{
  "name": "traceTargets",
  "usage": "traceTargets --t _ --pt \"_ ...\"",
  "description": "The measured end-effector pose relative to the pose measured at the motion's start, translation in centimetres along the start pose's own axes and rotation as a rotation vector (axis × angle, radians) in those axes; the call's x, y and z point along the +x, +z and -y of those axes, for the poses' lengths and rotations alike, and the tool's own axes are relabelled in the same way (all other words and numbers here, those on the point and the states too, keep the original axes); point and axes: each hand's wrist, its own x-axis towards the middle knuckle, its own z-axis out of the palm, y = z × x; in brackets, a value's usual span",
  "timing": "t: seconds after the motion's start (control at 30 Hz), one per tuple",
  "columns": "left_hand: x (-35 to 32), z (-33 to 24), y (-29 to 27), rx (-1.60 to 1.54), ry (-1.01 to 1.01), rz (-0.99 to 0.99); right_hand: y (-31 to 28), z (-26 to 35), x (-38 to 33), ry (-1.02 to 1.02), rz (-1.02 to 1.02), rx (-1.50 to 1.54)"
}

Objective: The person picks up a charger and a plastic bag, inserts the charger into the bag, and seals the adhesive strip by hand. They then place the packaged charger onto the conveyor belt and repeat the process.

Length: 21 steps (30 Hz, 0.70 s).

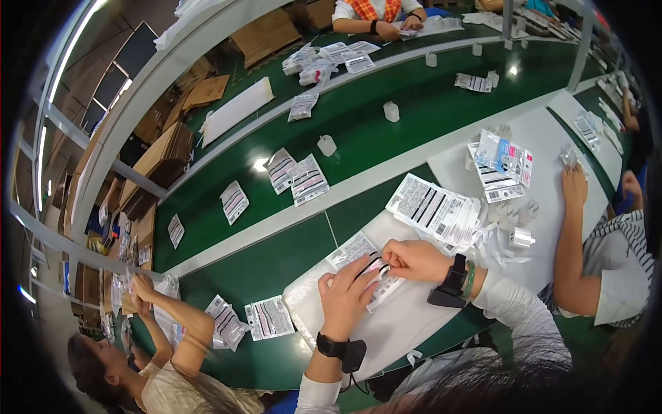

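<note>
A silver printed pouch [352,250] lies on a white foam sheet [414,324] in front of me. My left hand [345,297] holds it with bent fingers across its middle. My right hand [417,261] is closed in a pinch at the pouch's edge, close to my left fingertips. A small whitish bit shows between the hands; the fingers hide most of it. Beyond my right hand lies a stack of similar pouches [433,207], and beside it are loose white strips [495,245] and a white plug-shaped piece [522,238].
A green conveyor belt [358,148] carries scattered pouches and small white pieces [392,112]. More pouches [267,317] lie at my left. Co-workers sit at left [179,372] and right [614,276]; another [372,17] works across the belt. A grey rail [248,245] edges the belt.
</note>
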Motion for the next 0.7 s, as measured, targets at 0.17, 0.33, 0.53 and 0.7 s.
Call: traceTargets --t 0.17,0.33,0.53,0.7 --pt "0.4 0.6 -0.5 0.031 -0.006 0.083 -0.7 0.2 0.0 0.053 0.047 0.066" --pt "0.5 0.7 -0.6 0.05 0.013 0.074 0.3 0.3 0.4 0.002 -0.011 -0.043" --pt "0.5 -1.0 -0.3 0.198 -0.017 0.033 0.7 0.9 0.4 0.026 -0.031 -0.074" --pt "1.1 -3.6 0.6 0.477 -0.097 0.049 1.4 0.7 0.1 0.011 -0.025 -0.055"
